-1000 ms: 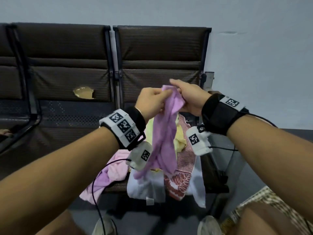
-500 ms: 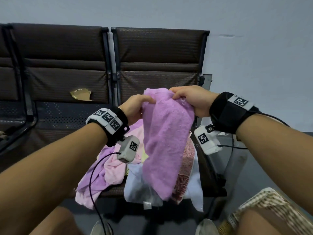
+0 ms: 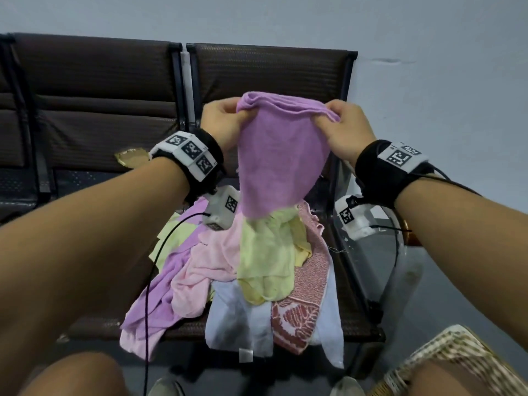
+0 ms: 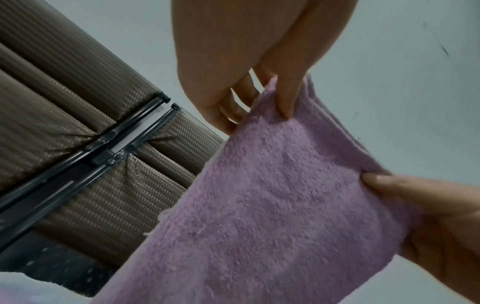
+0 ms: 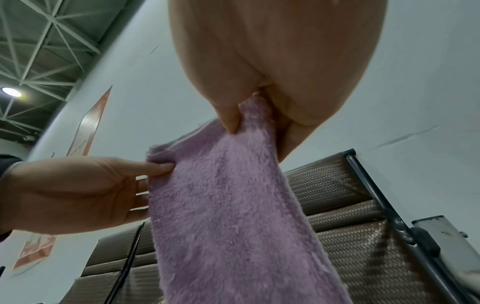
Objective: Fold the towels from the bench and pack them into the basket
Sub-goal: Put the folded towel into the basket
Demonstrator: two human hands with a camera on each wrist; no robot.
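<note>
Above the pile on the tabletop (image 3: 285, 328), you have the purple towel (image 3: 278, 155) hanging in the air between both hands, its lower end dangling just over the heap.

Starting on your left: your left hand (image 3: 221, 125) pinches the towel's upper left corner, thumb on the near face and fingers curled behind, as the left wrist view shows (image 4: 262, 98). Move across to the cloth itself. It is soft, fluffy terry that looks light, and it sags and tapers below the held edge, so expect no stiffness from it; it will likely follow gravity wherever you let go. The nap should give your fingers good purchase, so slipping is unlikely, and nothing about it is fragile. On your right, your right hand (image 3: 347, 130) pinches the opposite top corner with thumb and curled fingers closed on the bunched edge (image 5: 244, 115).

My advice: hold at the corners along that top edge and keep it taut, because slack in the middle will probably wrinkle the fold. The layers at the top edge look doubled, so pinch through all of them.

Below, the loose heap of towels (image 3: 251, 267) waits, draping over the front edge. No basket can be clearly made out in these views.
</note>
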